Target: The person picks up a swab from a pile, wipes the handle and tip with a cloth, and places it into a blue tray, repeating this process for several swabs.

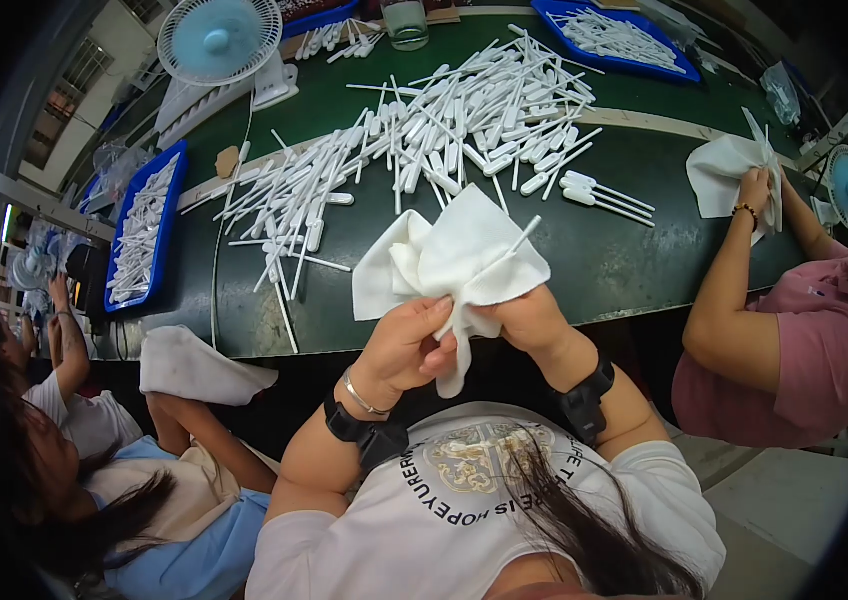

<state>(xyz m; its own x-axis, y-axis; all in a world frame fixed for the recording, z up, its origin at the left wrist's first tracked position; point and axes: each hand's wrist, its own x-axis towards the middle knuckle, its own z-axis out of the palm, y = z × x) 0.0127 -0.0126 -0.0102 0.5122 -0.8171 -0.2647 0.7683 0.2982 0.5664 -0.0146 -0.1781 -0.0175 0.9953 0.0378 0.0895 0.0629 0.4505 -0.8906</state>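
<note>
A bunched white cloth [444,255] is held up in front of me at the table's near edge. My left hand [406,345] has its fingers curled and pinches the cloth from below on the left. On the other side my right hand [532,318] grips the cloth's lower part, its fingertips partly hidden by the fabric. A thin white plastic stick [524,236] pokes out of the folds at the upper right; its other end is covered. Just beyond the cloth lies a big loose pile of white plastic sticks with wide, flat ends [474,110].
Blue trays of similar sticks stand at left [180,190] and far right [689,72]. A fan [219,42] and a glass jar [405,24] are at the back. A co-worker at right handles a white cloth [729,170]; another, at left, holds a cloth [199,368].
</note>
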